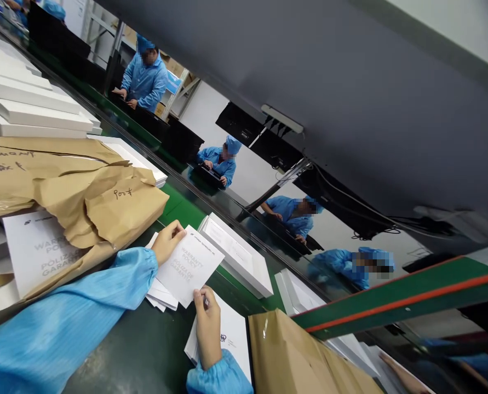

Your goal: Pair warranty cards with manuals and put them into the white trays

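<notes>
I hold a white warranty leaflet [189, 266] between my two hands, just above the dark green bench top [145, 350]. Its printed face is turned up toward me, and I can read "WARRANTY POLICY" on it. My left hand [167, 241] pinches the leaflet's upper left corner, thumb on the printed face and fingers curled behind the edge. My right hand [207, 327] pinches the lower corner, thumb on top and the other fingers underneath. Both grips are closed on the paper.

Right under the leaflet lies a small fanned pile of white sheets [160, 295], which the leaflet partly covers. Beneath my right wrist rests another white booklet [232, 334] with a small dark logo, flat on the bench. Just past the leaflet's far edge sits a flat white box [244, 257] on the green conveyor belt [182, 208]; a second white box [301, 295] lies farther along to the right of it.

To the left of my left hand spreads crumpled brown wrapping paper [83, 191] with handwriting, and under its edge shows a stack of the same leaflets [34, 251]. Beyond that stand stacked white trays [30, 104]. To the right of my right hand another brown paper package [301, 355] lies close.

Across the belt, people in blue coats [145, 76] work at dark screens.
</notes>
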A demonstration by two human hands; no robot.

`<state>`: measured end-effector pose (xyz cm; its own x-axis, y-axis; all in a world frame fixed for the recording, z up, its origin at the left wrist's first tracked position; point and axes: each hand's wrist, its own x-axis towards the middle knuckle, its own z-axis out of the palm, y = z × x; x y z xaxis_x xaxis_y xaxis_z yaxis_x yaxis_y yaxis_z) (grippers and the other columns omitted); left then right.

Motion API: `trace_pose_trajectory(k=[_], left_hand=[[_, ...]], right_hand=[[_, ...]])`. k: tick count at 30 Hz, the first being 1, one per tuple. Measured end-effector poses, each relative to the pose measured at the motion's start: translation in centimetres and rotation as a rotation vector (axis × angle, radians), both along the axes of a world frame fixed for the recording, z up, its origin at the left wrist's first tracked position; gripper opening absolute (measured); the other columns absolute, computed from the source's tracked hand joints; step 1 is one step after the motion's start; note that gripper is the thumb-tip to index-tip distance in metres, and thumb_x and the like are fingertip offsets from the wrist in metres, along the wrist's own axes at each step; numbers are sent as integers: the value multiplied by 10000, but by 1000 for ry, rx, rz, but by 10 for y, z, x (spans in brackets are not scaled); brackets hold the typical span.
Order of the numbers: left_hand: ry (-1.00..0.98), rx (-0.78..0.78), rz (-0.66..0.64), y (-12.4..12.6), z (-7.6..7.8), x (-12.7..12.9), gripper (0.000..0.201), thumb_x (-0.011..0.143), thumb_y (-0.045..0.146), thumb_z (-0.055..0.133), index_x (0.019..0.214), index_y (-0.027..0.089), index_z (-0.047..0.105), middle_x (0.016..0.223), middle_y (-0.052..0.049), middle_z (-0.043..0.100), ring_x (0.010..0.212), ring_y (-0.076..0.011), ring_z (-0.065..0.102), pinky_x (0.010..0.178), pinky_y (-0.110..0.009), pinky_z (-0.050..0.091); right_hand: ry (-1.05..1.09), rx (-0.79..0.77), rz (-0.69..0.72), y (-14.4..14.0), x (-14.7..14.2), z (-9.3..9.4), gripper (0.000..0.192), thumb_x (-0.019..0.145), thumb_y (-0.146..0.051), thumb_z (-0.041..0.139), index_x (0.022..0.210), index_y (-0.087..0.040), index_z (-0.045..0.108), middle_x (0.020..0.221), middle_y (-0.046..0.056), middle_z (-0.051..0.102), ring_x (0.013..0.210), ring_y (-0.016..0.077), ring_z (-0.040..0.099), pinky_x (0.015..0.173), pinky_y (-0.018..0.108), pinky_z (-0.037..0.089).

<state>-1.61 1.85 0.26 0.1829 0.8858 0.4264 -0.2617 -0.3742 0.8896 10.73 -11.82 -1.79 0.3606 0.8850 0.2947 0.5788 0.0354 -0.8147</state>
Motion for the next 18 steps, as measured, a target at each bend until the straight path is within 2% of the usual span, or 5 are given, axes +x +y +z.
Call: trace_pose_trajectory(k=[3,7,11,14,18], left_hand=[[-96,-85,-243,-9,1,4,218,715,378,422,655,169,408,567,47,441,530,-80,430,507,-193,340],[52,-129,-592,-18,-11,11,292,649,390,510,831,163,502,703,-5,565,625,-127,511,549,-228,405],[120,-269,-511,-21,-23,18,441,658,411,492,1013,150,476,795,-51,588,615,-146,532,457,-217,411],[50,-366,-426,-20,-25,20,490,672,423,474,1071,140,437,896,-84,577,703,-174,547,507,-250,448],[-24,-381,-416,-19,-26,20,499,679,415,475,1098,150,417,1002,-97,546,795,-197,543,595,-299,467]], right_hand=[[48,96,-48,-2,4,5,255,740,-380,404,580,-182,408,639,-13,447,617,126,425,561,228,336],[89,145,-144,-4,11,15,267,740,-411,373,617,-181,432,680,2,498,673,140,463,594,237,360],[37,99,-256,-13,28,36,284,711,-427,383,768,-183,516,819,48,552,794,187,494,611,268,393],[15,52,-285,-32,47,49,243,657,-396,463,808,-226,548,830,57,568,813,212,509,613,296,411],[-162,-4,-397,-75,72,37,81,567,-337,539,647,-339,557,674,33,580,686,217,549,564,317,431]])
